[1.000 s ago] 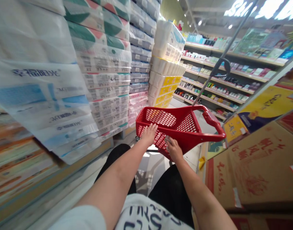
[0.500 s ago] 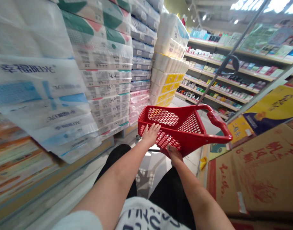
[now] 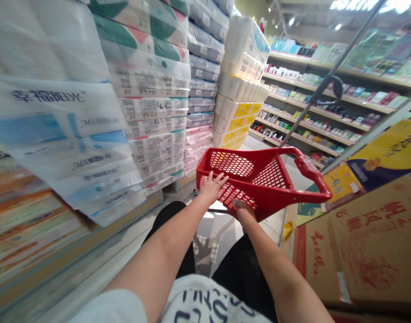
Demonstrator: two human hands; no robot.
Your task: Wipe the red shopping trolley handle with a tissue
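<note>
A red plastic basket cart (image 3: 272, 192) with mesh sides stands before my knees, its handle (image 3: 314, 177) pointing to the right. Against the near side of the cart, toward its left end, is my left hand (image 3: 210, 187), fingers spread over the rim and mesh. Lower on the same side, my right hand (image 3: 243, 207) is at the mesh with its fingers bent; what they hold, if anything, is too small to make out. Through the mesh, no goods can be told apart inside the cart.
Tall stacks of wrapped paper packs (image 3: 154, 107) line the left side. Cardboard boxes (image 3: 373, 237) are piled at the right. Shelves of small goods (image 3: 313, 85) stand behind a slanting metal pole (image 3: 321, 83). A yellow object (image 3: 287, 229) lies near the boxes.
The view has shifted slightly, so the cart and stacks appear a little further right. Both hands remain at the cart's near side.
</note>
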